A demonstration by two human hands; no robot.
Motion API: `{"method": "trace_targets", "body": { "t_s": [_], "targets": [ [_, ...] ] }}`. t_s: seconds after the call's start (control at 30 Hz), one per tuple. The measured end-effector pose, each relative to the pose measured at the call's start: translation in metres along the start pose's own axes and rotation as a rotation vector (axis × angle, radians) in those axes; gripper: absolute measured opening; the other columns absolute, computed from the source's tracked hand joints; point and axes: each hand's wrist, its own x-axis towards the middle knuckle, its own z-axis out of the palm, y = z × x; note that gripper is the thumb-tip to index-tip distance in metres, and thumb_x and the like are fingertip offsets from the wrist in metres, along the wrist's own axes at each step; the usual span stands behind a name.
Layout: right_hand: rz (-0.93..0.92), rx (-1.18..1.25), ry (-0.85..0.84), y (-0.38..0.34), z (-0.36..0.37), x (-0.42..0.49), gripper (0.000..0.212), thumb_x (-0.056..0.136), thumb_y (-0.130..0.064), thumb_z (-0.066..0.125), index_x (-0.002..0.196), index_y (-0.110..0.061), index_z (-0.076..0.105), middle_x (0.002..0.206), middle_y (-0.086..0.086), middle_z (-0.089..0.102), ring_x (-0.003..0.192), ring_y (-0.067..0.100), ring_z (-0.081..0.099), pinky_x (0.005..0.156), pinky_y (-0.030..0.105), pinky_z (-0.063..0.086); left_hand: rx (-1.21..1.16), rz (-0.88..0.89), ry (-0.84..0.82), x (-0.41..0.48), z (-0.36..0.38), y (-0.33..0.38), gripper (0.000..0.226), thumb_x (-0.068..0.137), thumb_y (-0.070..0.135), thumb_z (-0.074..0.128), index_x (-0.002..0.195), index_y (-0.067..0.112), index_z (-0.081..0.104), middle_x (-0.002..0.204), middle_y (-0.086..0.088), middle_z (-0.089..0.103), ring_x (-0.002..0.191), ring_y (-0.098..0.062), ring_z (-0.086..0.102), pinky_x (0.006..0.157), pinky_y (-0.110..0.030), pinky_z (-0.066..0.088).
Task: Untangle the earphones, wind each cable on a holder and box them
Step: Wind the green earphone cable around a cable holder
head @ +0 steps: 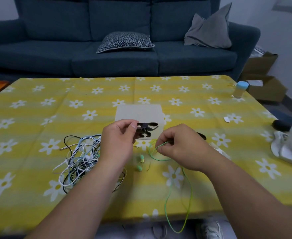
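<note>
The right edge of the tangle of earphone cables point(79, 159) was hidden behind the left forearm, so how far it spread there could not be told. A second black piece point(202, 135) showed only as a sliver past the knuckles of the right hand point(179, 147), too little to name. The lower run of the green cable point(169, 192) was blurred where it hung past the near edge of the table, and a white object at the right border was cut off. The black cable holder point(147, 129) was a small flat piece with curled arms on several sides, held up in front of the pale flat box point(140, 112) on the yellow daisy tablecloth point(38, 118). The left hand point(117, 140) pinched its left end between thumb and forefinger, the other fingers curled beneath. The right hand, just beside it, had its fingers curled in and pinched a loop of the green cable at the fingertips; the holder and this loop were near but apart. From the pinch the cable bowed down and toward the viewer. The green earbuds point(141, 160) showed below and between the two hands, though whether they rested on the cloth or dangled could not be told. The tangle, of white, blue and black cables, lay on the cloth left of the left wrist.
</note>
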Motion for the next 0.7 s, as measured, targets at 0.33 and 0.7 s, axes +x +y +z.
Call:
{"method": "trace_targets", "body": {
  "t_s": [0.33, 0.7],
  "targets": [
    [0.002, 0.034, 0.25, 0.008, 0.0005, 0.0069, 0.019, 0.084, -0.011, 0.069, 0.084, -0.03, 0.066, 0.065, -0.011, 0.055, 0.059, 0.009, 0.054, 0.06, 0.029, 0.046, 0.072, 0.023, -0.165, -0.0069, 0.005, 0.0051, 0.023, 0.1, 0.011, 0.052, 0.09, 0.014, 0.073, 0.08, -0.012, 0.073, 0.061, -0.012, 0.063, 0.063, -0.036, 0.059],
    [0.013, -0.057, 0.185, 0.0061, 0.0022, 0.0046, 0.037, 0.082, -0.008, 0.062, 0.112, -0.029, 0.068, 0.073, -0.011, 0.058, 0.067, 0.007, 0.056, 0.061, 0.026, 0.047, 0.136, 0.18, -0.091, -0.0091, 0.0004, 0.0079, 0.02, 0.097, 0.014, 0.057, 0.085, 0.021, 0.072, 0.07, -0.001, 0.07, 0.055, -0.003, 0.061, 0.056, -0.023, 0.054]
  ]
}}
